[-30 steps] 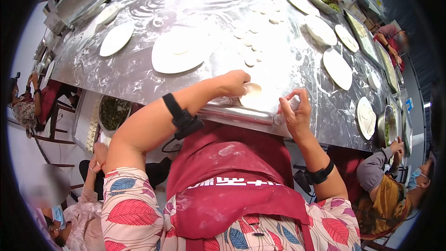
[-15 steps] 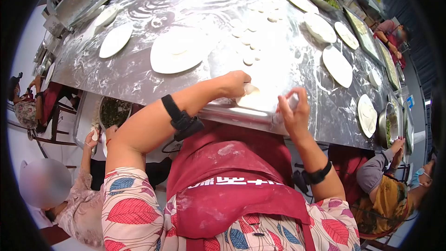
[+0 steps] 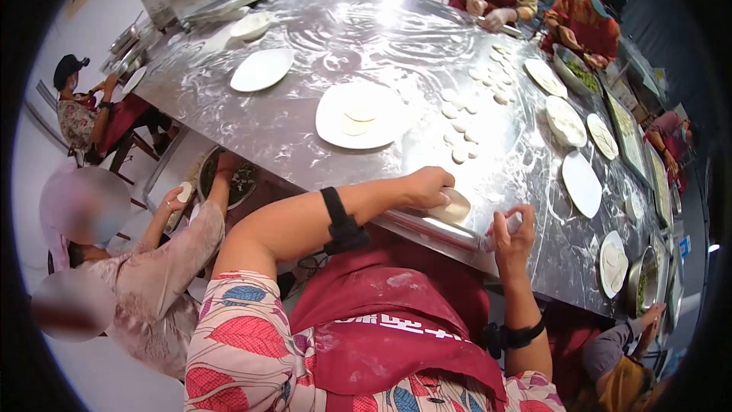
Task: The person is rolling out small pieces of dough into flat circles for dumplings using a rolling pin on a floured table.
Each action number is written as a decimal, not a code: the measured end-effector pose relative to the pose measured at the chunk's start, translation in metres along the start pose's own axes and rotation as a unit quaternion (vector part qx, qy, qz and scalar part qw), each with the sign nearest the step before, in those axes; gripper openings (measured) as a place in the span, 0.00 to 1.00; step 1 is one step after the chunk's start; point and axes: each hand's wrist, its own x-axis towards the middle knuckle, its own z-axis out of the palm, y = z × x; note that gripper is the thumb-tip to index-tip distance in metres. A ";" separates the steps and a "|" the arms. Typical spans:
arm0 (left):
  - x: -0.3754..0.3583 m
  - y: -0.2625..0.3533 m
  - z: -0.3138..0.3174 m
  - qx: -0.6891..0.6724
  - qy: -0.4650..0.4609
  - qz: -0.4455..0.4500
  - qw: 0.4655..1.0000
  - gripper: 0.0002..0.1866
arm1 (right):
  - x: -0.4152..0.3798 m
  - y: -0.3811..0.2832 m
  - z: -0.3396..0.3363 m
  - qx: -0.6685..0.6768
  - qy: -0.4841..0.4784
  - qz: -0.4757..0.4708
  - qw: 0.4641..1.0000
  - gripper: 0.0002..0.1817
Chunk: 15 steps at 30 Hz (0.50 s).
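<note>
My left hand (image 3: 431,188) pinches the edge of a flat dough disc (image 3: 453,207) near the front rim of the floury metal table (image 3: 305,118). To its right, my right hand (image 3: 514,238) is curled around something pale, whose shape is mostly hidden by the fingers. A gap separates this hand from the disc. Several small dough pieces (image 3: 459,154) lie beyond my hands. Up and to the left, a white plate (image 3: 335,118) bears round flat dough wrappers (image 3: 361,107).
More white plates (image 3: 263,70) stand around the table. A bowl of green filling (image 3: 576,70) is at the back right. Co-workers surround the table; at the left, one person's hand (image 3: 227,162) reaches into another filling bowl (image 3: 245,183).
The head view has shifted, so the table appears lower and further right, with more of its far side visible. The left co-worker's hand is now at the filling bowl. My left hand still holds the disc.
</note>
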 end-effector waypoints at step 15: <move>0.022 -0.059 -0.154 0.138 0.156 -0.138 0.968 0.15 | -0.001 0.003 0.001 0.042 0.004 -0.017 0.999 0.10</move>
